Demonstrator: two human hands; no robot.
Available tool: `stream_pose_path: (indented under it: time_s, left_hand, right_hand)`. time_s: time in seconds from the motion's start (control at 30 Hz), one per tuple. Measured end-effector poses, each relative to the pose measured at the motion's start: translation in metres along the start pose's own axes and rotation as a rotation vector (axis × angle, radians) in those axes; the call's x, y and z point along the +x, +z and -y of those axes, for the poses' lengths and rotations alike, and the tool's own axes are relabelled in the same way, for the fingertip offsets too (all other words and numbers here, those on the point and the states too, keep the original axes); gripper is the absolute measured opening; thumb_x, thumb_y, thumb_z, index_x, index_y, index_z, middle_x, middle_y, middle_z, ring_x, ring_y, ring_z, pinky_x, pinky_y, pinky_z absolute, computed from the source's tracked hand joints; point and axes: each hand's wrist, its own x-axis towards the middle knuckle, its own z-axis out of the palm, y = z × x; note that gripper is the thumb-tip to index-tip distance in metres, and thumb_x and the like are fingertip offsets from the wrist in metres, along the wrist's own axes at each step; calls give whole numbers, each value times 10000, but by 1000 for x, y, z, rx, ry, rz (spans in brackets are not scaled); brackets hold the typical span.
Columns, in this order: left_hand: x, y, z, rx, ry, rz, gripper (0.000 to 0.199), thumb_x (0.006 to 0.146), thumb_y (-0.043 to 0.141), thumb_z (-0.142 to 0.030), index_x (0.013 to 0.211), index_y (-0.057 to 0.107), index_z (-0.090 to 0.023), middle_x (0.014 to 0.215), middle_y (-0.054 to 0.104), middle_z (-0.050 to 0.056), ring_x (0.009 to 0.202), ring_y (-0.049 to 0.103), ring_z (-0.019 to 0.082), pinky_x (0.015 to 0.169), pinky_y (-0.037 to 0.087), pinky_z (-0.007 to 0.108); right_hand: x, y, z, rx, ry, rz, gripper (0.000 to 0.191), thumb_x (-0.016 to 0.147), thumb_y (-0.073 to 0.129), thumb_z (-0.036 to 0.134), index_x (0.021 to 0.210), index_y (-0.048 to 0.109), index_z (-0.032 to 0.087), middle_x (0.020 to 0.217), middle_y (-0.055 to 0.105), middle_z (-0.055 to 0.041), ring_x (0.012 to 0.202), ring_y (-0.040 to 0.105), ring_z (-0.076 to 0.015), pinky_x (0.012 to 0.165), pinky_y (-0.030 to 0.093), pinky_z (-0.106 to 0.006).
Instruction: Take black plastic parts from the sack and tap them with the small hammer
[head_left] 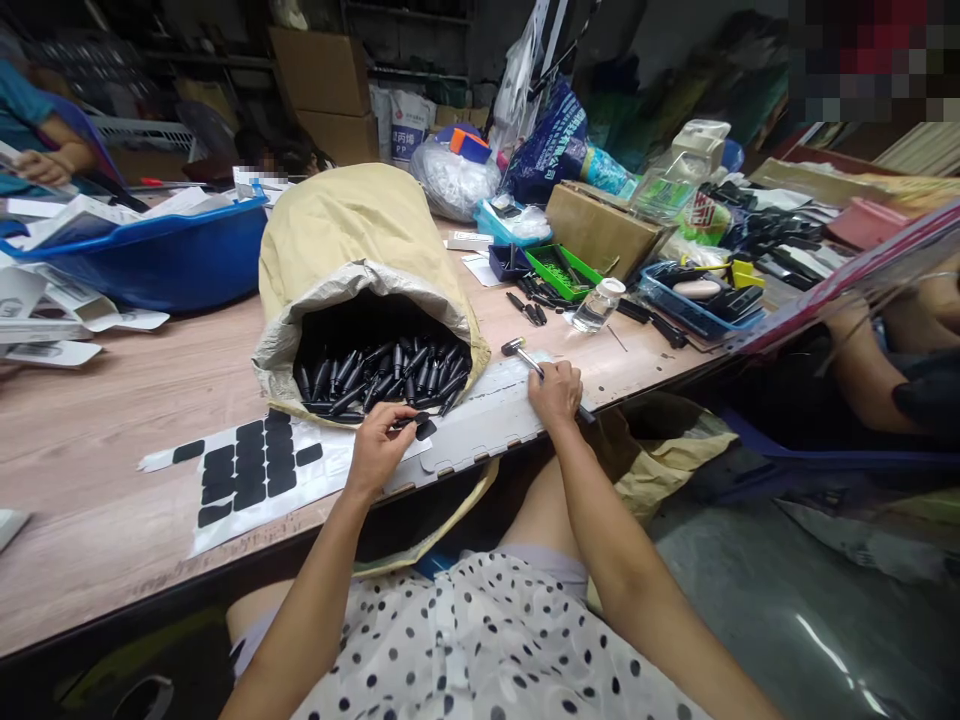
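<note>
My left hand (382, 447) is closed in a pinch in front of the sack's mouth, with a small black rounded piece (426, 430) at its fingertips. That piece looks like the black rounded squares (250, 462) lying on a white sheet (319, 468) to the left. My right hand (556, 395) is wrapped around the handle of a small hammer (515, 347), whose head points up and left over the table edge. Between and beyond my hands, a tan sack (345, 215) lies on its side, its mouth facing me and full of black pen-like tubes (390, 372).
A blue basin (165, 255) with white boxes stands at the left. At the right are a clear jar (598, 305), a green tray (562, 272) and a blue basket (701, 310) of black parts. Grey cardboard (480, 425) lines the table edge. Other people sit on both sides.
</note>
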Motion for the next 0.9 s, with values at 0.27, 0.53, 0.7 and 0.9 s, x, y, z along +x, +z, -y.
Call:
stream_pose_path:
  time_s: [0.27, 0.53, 0.7, 0.9]
  left_hand:
    - [-9, -1, 17, 156, -4, 18, 147, 753, 633, -213, 889, 686, -233, 892, 690, 12, 870, 639, 206, 838, 536, 348]
    - [-9, 2, 24, 273, 3, 22, 131, 768, 687, -218, 894, 719, -230, 881, 682, 21, 891, 620, 219, 855, 519, 359]
    - [-7, 0, 22, 268, -31, 98, 130, 753, 695, -216, 877, 728, -237, 857, 669, 9, 877, 596, 211, 823, 507, 344]
    - [-7, -2, 18, 248, -52, 153, 144, 742, 696, -214, 879, 724, -248, 859, 669, 0, 872, 578, 207, 798, 492, 330]
  right_hand:
    - [6, -10, 3, 93, 101, 27, 170, 889, 508, 256, 886, 660, 180, 1016, 626, -152, 973, 512, -284, 842, 392, -409]
    - [-77, -51, 33, 696, -69, 62, 269, 967, 413, 371, 1059, 611, 213, 746, 611, -7, 652, 566, -172, 677, 488, -312]
    - [-133, -55, 56, 829, -246, 293, 368, 976, 423, 318, 1276, 612, 220, 794, 675, -10, 649, 611, -143, 671, 544, -281]
    - [-150, -45, 66, 826, -404, 300, 426, 993, 398, 249, 1362, 609, 264, 1085, 736, -58, 882, 693, -164, 885, 590, -329]
